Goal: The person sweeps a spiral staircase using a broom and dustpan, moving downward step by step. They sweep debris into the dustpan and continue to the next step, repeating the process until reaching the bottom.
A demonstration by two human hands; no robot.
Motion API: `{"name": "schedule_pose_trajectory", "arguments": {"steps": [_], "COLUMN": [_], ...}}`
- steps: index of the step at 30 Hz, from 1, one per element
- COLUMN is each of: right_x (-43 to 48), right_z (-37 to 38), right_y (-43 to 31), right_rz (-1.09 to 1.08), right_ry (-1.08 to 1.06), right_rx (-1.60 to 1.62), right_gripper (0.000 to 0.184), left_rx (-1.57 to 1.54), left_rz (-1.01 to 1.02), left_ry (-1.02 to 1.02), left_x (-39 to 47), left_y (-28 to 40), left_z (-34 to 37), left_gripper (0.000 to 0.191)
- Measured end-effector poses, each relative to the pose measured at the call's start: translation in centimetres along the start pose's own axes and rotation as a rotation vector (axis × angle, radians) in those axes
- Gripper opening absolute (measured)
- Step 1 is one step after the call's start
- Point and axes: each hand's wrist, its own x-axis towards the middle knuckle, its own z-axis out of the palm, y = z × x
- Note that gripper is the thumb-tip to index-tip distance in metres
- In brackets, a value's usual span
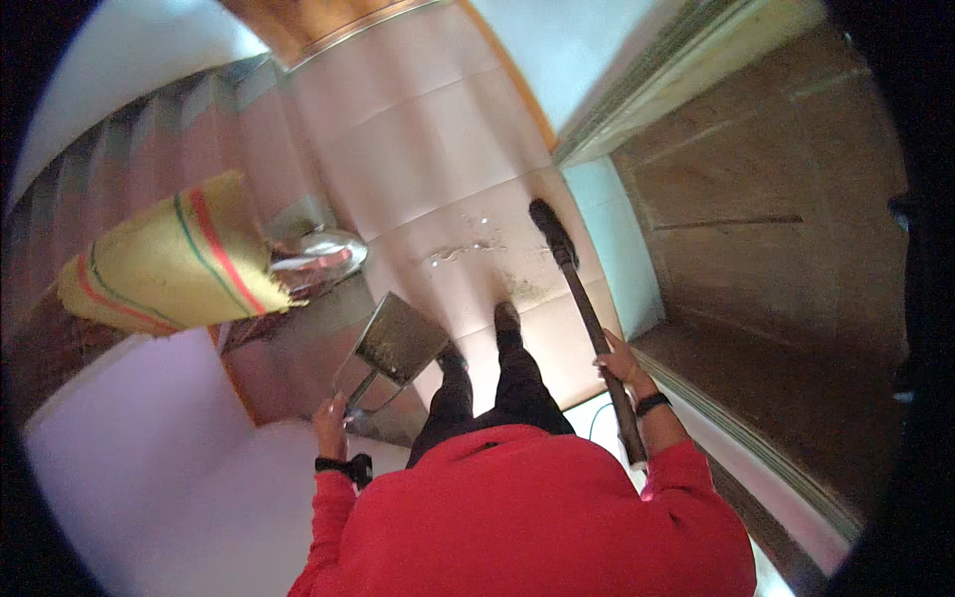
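My left hand (pixel 333 427) grips the handle of a metal dustpan (pixel 401 337), whose pan hangs near my left foot and holds some dirt. My right hand (pixel 624 363) is closed around the long handle of a dark-bristled broom (pixel 553 227). The broom's head is at the right side of the tiled floor (pixel 418 160), close to the wall's foot. Between the broom head and the dustpan, swept dirt (pixel 466 250) with small white bits lies in a loose line on the tiles. A darker dusty patch (pixel 528 288) is just ahead of my right foot.
Stairs (pixel 164 142) run along the left. Over there a yellow woven cloth (pixel 171 261) with red and green stripes covers something, beside a shiny metal object (pixel 328 254). A brown wooden door (pixel 753 186) is on the right. An orange-brown wooden surface (pixel 321 26) shows at the top.
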Motion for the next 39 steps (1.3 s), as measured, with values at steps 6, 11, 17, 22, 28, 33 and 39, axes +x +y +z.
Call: {"name": "schedule_pose_trajectory", "arguments": {"steps": [6, 11, 17, 22, 28, 33, 39], "right_x": [-1.6, 4.3, 6.7, 2.2, -2.7, -7.0, -3.0], "right_z": [2.9, 6.1, 13.3, 18.2, 17.1, 14.2, 9.1], "right_y": [-1.9, -5.7, -7.1, -3.3, -1.1, 1.2, 1.4], "right_rz": [-0.129, -0.189, -0.117, -0.117, -0.134, -0.04, -0.028], "right_ry": [0.057, 0.064, 0.049, -0.015, -0.135, -0.056, 0.138], "right_rx": [-0.106, -0.244, -0.475, -0.989, -0.803, -0.187, -0.185], "right_gripper": [0.072, 0.072, 0.082, 0.085, 0.08, 0.082, 0.08], "left_rx": [-0.036, -0.199, -0.341, -0.299, -0.359, -0.493, -0.284], "left_rz": [-0.162, -0.417, -0.417, -0.489, -0.436, -0.464, -0.441], "left_ry": [-0.118, -0.178, -0.223, -0.275, -0.315, -0.284, -0.283], "left_x": [3.4, 6.2, 9.1, 10.9, 12.9, 12.5, 12.8], "left_y": [-3.7, -2.2, -0.2, -1.7, -4.1, -3.1, -2.3], "left_z": [0.5, 0.6, 0.7, 2.0, 5.0, 4.9, 5.0], "left_gripper": [0.03, 0.035, 0.037, 0.035, 0.031, 0.03, 0.034]}}
